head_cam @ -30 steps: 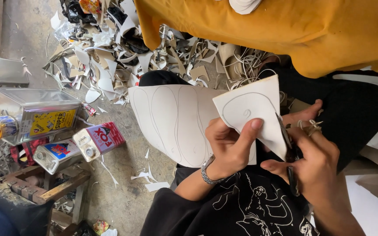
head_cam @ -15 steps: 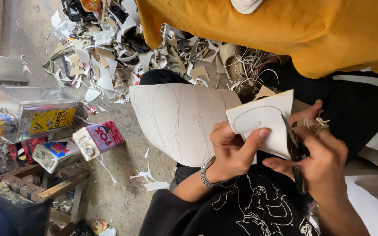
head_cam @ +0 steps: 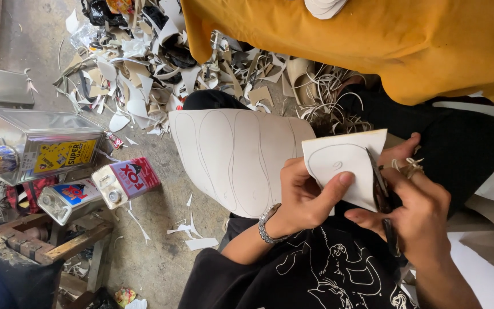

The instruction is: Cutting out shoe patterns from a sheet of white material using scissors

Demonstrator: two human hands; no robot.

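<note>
- While the left hand (head_cam: 301, 197) pinches a small off-white sheet piece (head_cam: 343, 171) marked with a drawn outline, that piece stands just right of the large pale sheet (head_cam: 235, 157) lying across the person's lap, overlapping its edge.
- The scissors (head_cam: 381, 197) meet the right edge of the small piece, their blades running along it; the right hand (head_cam: 415, 214) sits just beyond.
- Left of the large sheet is a bare concrete floor (head_cam: 161, 257), with a heap of pale offcuts (head_cam: 138, 74) above it and three metal tins (head_cam: 70, 171) further left.
- Above the large sheet hangs a mustard-yellow cloth (head_cam: 373, 40).
- The left grip is clamped on the small piece, thumb across its face, fingers behind.
- The right grip is closed around the scissors' handles; how far the blades gape I cannot tell.
</note>
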